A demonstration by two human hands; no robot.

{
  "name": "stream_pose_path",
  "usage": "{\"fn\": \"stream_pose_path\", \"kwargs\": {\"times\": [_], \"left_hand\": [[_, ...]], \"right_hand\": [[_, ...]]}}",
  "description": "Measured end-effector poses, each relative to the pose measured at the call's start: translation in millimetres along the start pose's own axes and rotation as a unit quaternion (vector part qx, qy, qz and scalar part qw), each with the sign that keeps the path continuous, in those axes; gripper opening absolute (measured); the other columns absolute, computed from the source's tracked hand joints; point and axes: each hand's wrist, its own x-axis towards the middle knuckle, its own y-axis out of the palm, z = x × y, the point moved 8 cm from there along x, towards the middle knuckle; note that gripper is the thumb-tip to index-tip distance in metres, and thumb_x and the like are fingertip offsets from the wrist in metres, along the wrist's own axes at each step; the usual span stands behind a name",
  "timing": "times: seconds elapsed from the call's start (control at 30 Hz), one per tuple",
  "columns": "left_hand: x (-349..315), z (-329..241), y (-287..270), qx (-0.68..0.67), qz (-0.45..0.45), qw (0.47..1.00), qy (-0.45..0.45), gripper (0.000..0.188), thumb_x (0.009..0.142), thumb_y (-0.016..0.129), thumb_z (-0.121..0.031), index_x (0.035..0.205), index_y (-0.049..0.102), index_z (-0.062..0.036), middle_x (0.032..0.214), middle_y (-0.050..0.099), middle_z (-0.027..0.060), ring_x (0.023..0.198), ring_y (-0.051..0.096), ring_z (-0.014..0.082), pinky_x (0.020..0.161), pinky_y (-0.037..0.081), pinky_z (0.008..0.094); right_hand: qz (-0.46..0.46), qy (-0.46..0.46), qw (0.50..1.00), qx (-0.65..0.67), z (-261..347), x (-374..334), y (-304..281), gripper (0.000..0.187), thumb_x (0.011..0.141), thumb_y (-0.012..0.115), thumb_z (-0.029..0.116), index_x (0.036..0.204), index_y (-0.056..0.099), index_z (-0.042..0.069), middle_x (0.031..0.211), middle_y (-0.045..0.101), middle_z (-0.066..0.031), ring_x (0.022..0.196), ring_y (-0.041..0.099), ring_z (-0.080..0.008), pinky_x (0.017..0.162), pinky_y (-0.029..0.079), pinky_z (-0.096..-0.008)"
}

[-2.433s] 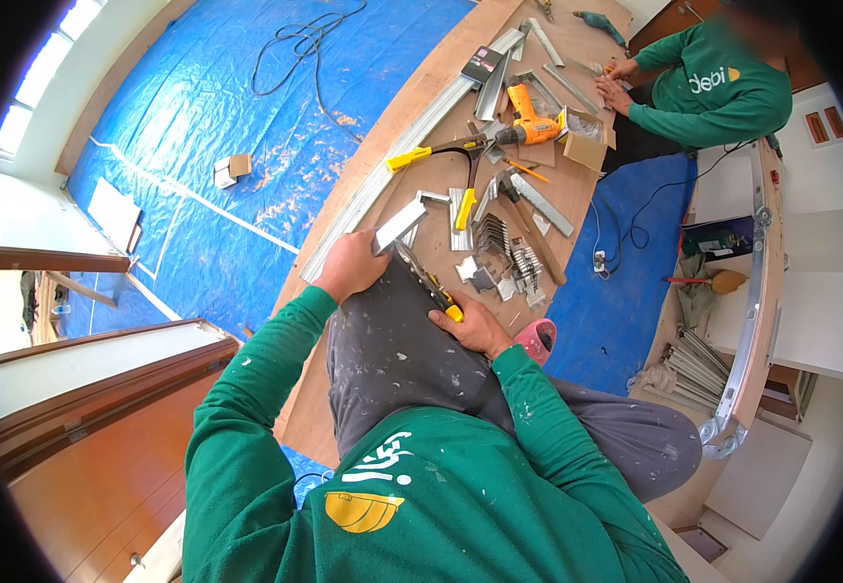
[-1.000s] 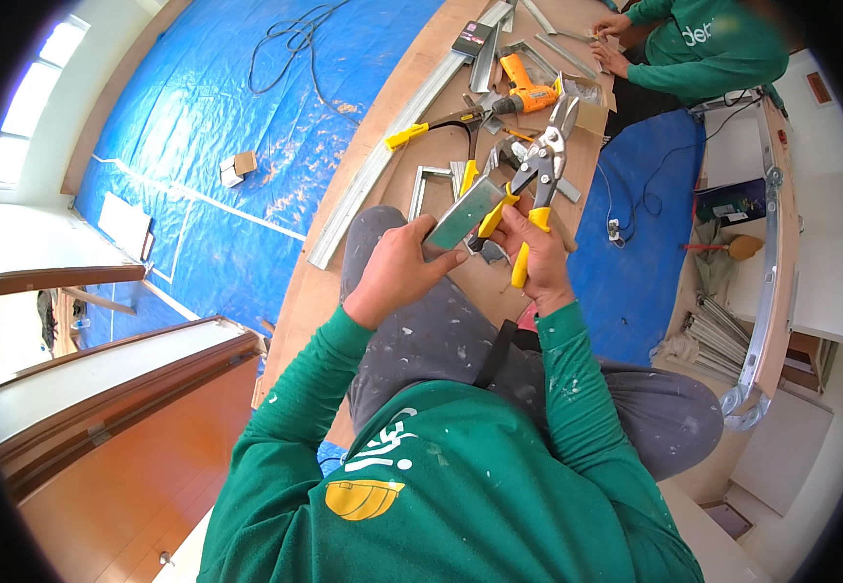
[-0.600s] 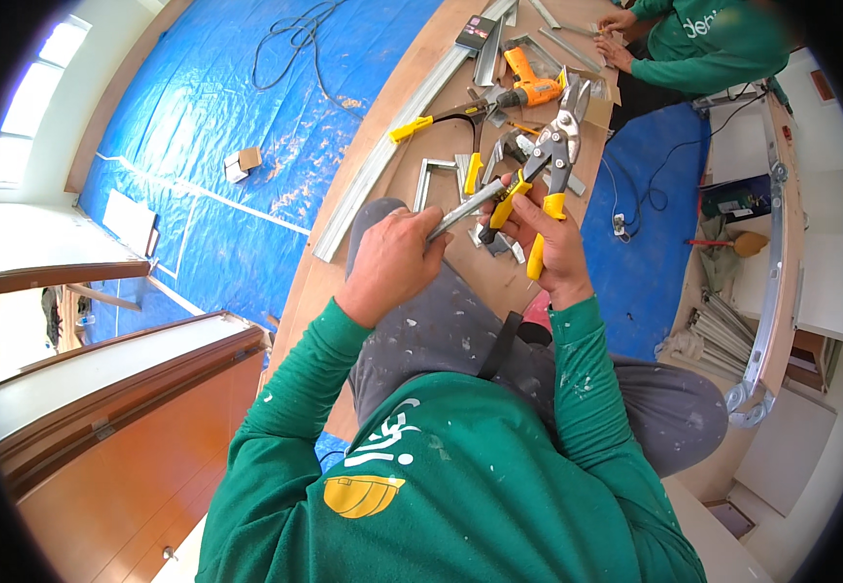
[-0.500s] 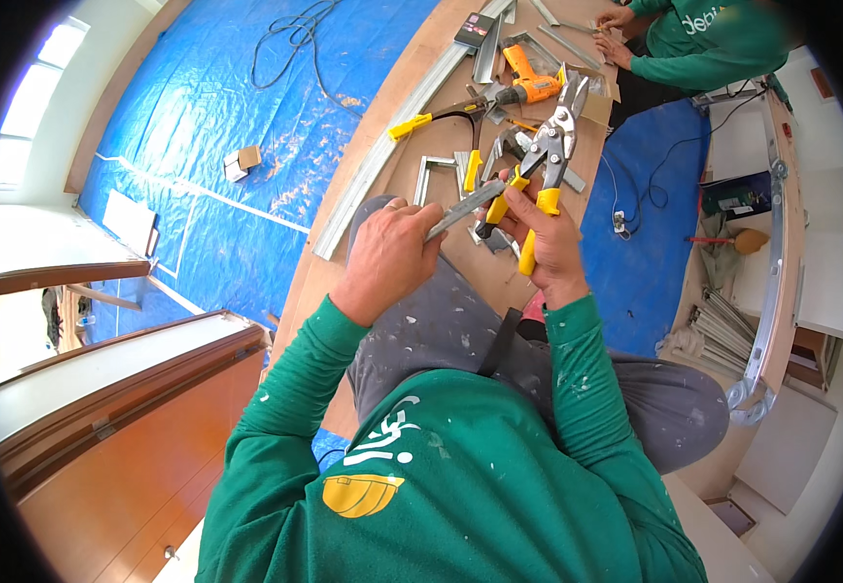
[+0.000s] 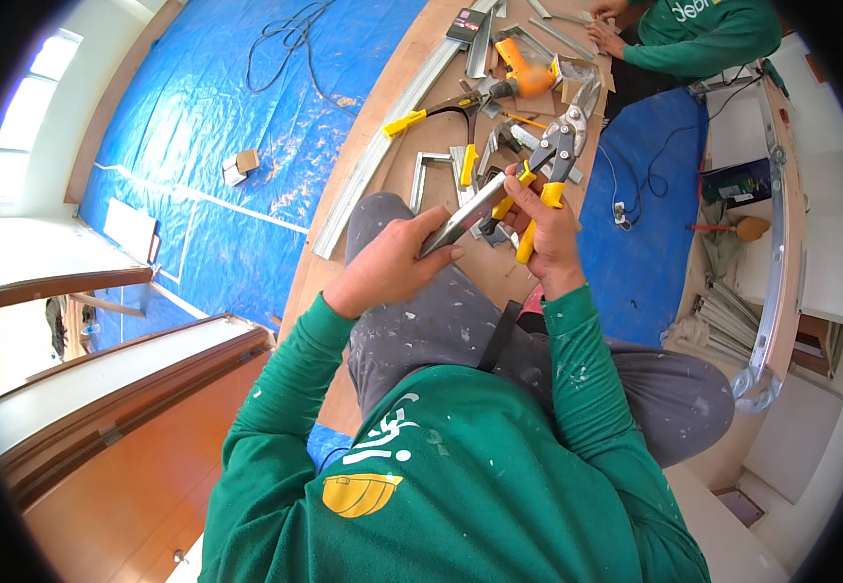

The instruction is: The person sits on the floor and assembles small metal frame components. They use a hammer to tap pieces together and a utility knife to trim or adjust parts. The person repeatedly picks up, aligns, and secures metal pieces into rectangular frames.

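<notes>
A short galvanized metal profile [image 5: 467, 216] lies slanted between my hands, above my crossed legs. My left hand [image 5: 392, 260] grips its near end, thumb on one side and fingers on the other. My right hand [image 5: 550, 231] is wrapped round the yellow handles of tin snips [image 5: 559, 146], whose blades point up and away. The right thumb and fingertips also reach the profile's far end. Just beyond, on the wooden board, lie a small bent metal frame [image 5: 419, 185] and a second yellow-handled tool [image 5: 443, 115].
An orange drill [image 5: 528, 73], an open cardboard box [image 5: 577, 78] and several metal offcuts clutter the board [image 5: 329, 282]. A long metal profile [image 5: 368, 170] runs along its left side. At upper right a co-worker's hands [image 5: 606, 37] handle metal strips. Blue sheeting [image 5: 217, 107] with a cable covers the floor.
The metal profile has been turned, so a bright flat face now shows. My left hand has rolled over with it and moved slightly lower. The snips have shifted a little to the right.
</notes>
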Motion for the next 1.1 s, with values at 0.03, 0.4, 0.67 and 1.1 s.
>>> {"fn": "stream_pose_path", "kwargs": {"times": [0.03,0.4,0.67,1.1], "left_hand": [[0,-1,-4,0.011,0.006,1.0,0.011,0.025,0.097,0.073,-0.021,0.107,0.06,-0.0007,0.078,0.066,0.0259,0.076,0.063,0.0484,0.069,0.048,0.0519],[19,3,-44,0.101,0.298,0.948,0.041,0.027,0.087,0.083,-0.021,0.089,0.067,0.0011,0.067,0.059,0.0106,0.07,0.067,0.0205,0.063,0.046,0.0417],[44,-48,-64,0.314,0.208,0.912,0.162,0.029,0.074,0.088,-0.023,0.091,0.075,-0.0034,0.082,0.072,0.0125,0.089,0.07,0.0374,0.086,0.051,0.0482],[18,-87,-66,0.399,0.078,0.854,0.324,0.021,0.069,0.088,-0.018,0.086,0.077,-0.0129,0.078,0.067,0.0018,0.106,0.067,0.0246,0.134,0.015,0.058]], "right_hand": [[0.015,0.009,1.0,-0.01,1,0,-2,0.028,0.1,0.074,0.012,0.126,0.066,0.006,0.11,0.07,-0.0036,0.101,0.072,-0.0182,0.088,0.064,-0.038],[0.211,0.05,0.972,-0.094,0,-27,27,0.045,0.092,0.081,0.008,0.132,0.062,0.003,0.117,0.071,-0.0064,0.11,0.069,-0.0186,0.102,0.053,-0.0346],[0.179,0.088,0.976,-0.085,-31,-50,53,0.055,0.087,0.084,0.005,0.137,0.06,0.004,0.126,0.066,-0.0031,0.114,0.063,-0.0142,0.101,0.05,-0.03],[0.179,0.119,0.976,0.0,-37,-52,64,0.054,0.092,0.078,0.005,0.14,0.054,0.003,0.125,0.067,-0.0111,0.112,0.068,-0.0215,0.099,0.059,-0.0412]]}}
